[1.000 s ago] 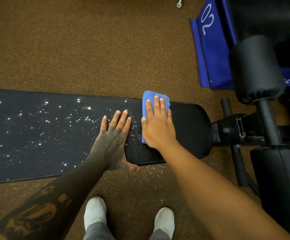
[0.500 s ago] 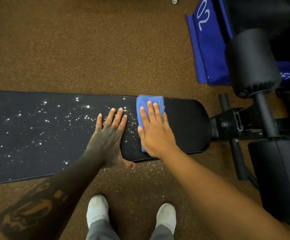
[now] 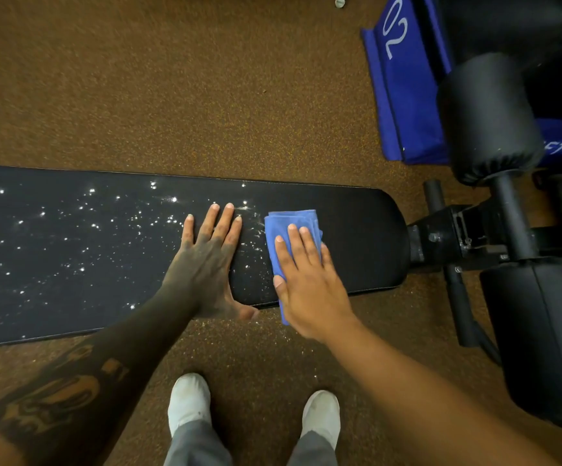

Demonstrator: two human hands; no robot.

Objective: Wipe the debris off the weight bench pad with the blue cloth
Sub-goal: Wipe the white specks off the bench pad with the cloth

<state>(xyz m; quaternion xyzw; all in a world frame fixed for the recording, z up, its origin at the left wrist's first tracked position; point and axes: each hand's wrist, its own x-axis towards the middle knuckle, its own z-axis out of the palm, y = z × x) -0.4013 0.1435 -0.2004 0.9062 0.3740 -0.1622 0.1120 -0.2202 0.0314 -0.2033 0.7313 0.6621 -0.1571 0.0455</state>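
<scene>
Wiping stage: early, by your own view; only the end of the bench pad (image 3: 357, 237) at 3 o'clock looks clean.
Blue cloth (image 3: 289, 223): folded, lying on the surface just right of centre, its near end hanging over the pad's edge at 6 o'clock.
Right hand (image 3: 310, 280): flat on the cloth, fingers (image 3: 294, 247) spread and pressing, not gripping it.
Left hand (image 3: 205, 264): flat on the pad just beside the cloth, at its 9 o'clock, fingers open, holding nothing.
Debris (image 3: 88, 230): bright specks cover the pad from your left hand out to 9 o'clock.
Floor (image 3: 266, 344): some specks lie near your shoes.
Left to do: most of the pad, judging by the specks.
</scene>
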